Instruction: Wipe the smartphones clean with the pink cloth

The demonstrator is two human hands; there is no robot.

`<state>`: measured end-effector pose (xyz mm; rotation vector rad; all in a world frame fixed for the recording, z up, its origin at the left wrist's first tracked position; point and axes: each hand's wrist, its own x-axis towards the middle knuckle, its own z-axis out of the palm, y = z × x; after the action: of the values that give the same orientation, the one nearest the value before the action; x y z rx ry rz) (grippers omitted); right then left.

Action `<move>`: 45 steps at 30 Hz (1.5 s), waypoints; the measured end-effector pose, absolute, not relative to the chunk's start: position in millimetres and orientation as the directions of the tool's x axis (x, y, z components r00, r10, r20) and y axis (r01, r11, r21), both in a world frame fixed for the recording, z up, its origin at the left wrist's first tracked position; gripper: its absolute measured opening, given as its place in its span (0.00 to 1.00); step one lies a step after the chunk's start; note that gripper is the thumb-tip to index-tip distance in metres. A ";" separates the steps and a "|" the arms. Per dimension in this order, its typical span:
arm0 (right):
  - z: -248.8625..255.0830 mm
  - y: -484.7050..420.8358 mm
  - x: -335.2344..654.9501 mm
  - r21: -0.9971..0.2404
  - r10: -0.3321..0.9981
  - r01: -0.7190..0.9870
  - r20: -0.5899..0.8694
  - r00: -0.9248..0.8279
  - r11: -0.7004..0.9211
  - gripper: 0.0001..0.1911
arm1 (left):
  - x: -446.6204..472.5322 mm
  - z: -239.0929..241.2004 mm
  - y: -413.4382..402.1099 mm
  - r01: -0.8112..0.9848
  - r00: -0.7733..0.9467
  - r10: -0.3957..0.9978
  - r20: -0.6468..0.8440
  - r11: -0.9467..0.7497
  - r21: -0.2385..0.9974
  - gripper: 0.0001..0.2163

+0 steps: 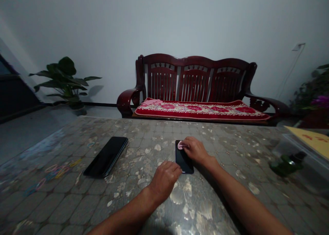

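Observation:
A small black phone (183, 160) lies face up on the patterned table (144, 139). My right hand (195, 149) rests on the phone's far end and pinches a small pink cloth or pad (180, 145) against its screen. My left hand (164, 180) sits at the phone's near left edge, fingers curled, touching its side. A larger black phone or tablet (106, 156) lies flat to the left, apart from both hands.
Several coloured rubber bands (58, 171) lie scattered at the table's left. At the right edge stand a green bottle (286, 163) and a clear box (305, 152). Beyond the table are a dark wooden bench (195, 87) with a red cushion and a potted plant (65, 79).

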<state>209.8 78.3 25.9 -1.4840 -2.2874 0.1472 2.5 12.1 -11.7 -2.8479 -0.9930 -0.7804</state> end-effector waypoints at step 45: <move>32.9 46.3 225.0 -0.293 0.871 0.826 0.271 -0.410 0.481 0.12 | 2.2 -10.7 11.8 0.597 0.666 0.580 0.468 -0.791 0.131 0.06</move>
<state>225.0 46.3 32.9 -1.4185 -2.3468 0.1581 2.2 11.8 -10.7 -2.8369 -1.0023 -0.7788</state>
